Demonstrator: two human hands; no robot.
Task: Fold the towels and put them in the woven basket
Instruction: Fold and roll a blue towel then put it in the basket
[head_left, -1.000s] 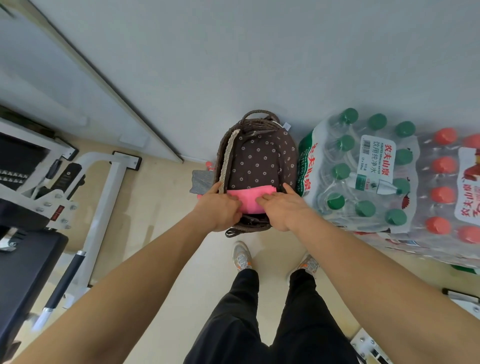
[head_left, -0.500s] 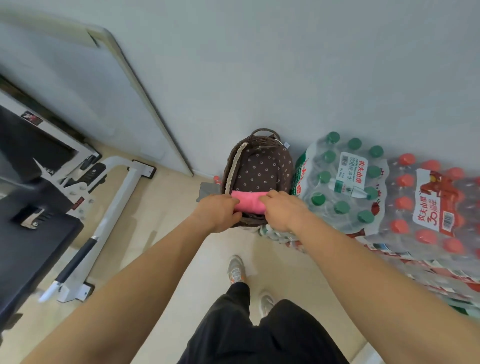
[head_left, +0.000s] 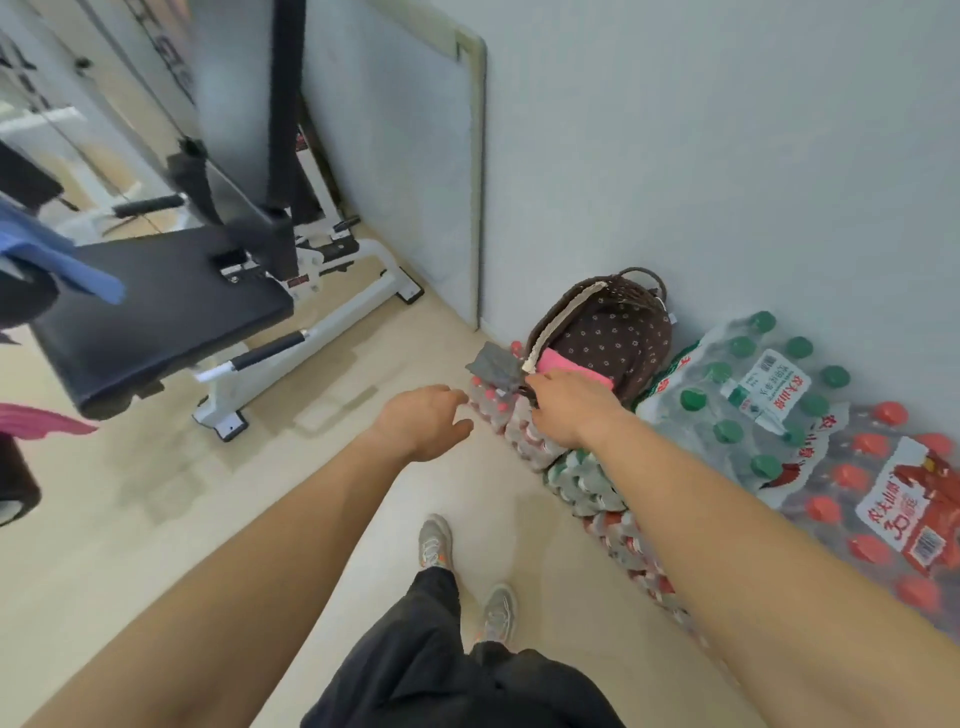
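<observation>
Head view is showing the pink towel lying folded inside the basket, against its near side, with the basket sitting on the floor by the wall next to the bottle packs. The right hand is resting at the towel's near edge; its fingertips are hidden, so I cannot tell whether it is gripping or only touching. The left hand is hovering just beside the basket, fingers loosely curled and holding nothing. Placing this towel seems to be ending. Next, the person is likely needing to free the right hand and turn to the bench, where a blue cloth, perhaps another towel, is lying unfolded.
</observation>
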